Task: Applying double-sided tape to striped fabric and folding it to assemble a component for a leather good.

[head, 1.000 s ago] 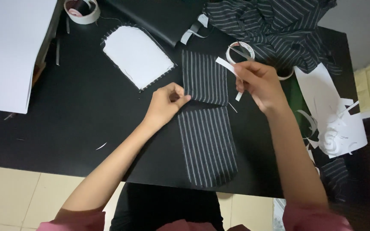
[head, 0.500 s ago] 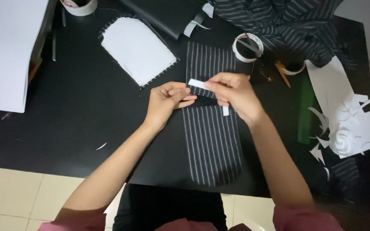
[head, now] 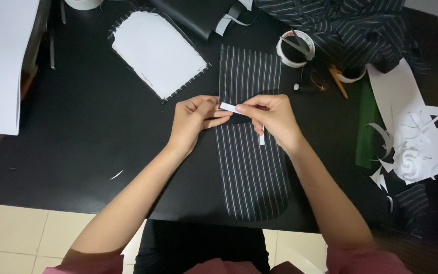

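Note:
A dark pinstriped fabric piece (head: 252, 172) with a rounded lower end lies on the black table (head: 77, 147). Over its middle, my right hand (head: 272, 119) pinches a narrow white strip of tape (head: 229, 107), whose tail hangs down past the palm. My left hand (head: 193, 122) meets it at the fabric's left edge, fingertips touching the strip's free end.
A white pocket-shaped piece with stitched striped edge (head: 155, 50) lies up left. A tape roll (head: 295, 48) sits beside crumpled striped cloth (head: 340, 25). Cut white paper scraps (head: 411, 137) lie on the right. A white sheet (head: 1, 61) covers the left edge.
My right hand came from the right near the tape roll to the middle of the fabric with the white strip. My left hand has come up to touch the strip's end.

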